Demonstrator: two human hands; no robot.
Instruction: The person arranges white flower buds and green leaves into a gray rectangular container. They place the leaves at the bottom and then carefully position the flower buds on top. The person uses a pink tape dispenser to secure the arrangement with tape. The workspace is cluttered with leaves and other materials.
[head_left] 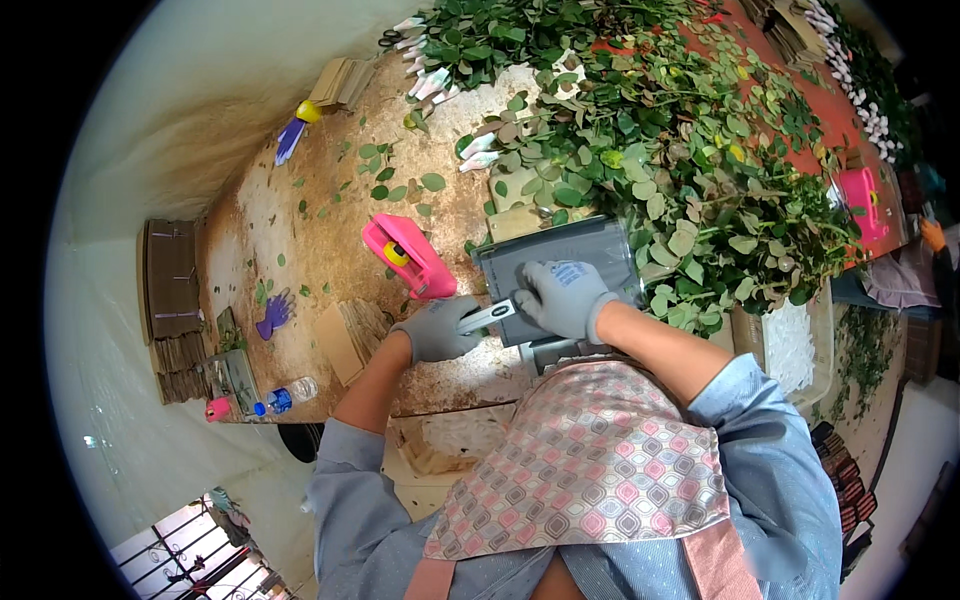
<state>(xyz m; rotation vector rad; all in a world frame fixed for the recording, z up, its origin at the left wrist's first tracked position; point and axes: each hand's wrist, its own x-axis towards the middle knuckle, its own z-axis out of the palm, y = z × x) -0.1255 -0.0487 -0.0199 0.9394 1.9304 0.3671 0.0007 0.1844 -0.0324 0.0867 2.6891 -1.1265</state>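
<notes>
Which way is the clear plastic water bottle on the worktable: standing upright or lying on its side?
Lying on its side. The water bottle rests lengthwise near the table edge, its blue cap end pointing left.

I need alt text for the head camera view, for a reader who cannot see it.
A person in grey gloves works at a worn table: the left hand grips a small silver tool, and the right hand presses on a grey flat sleeve. A pink tape dispenser lies just left, and leafy green stems are heaped beyond.

Bright, even daylight; fisheye-bent edges
</notes>
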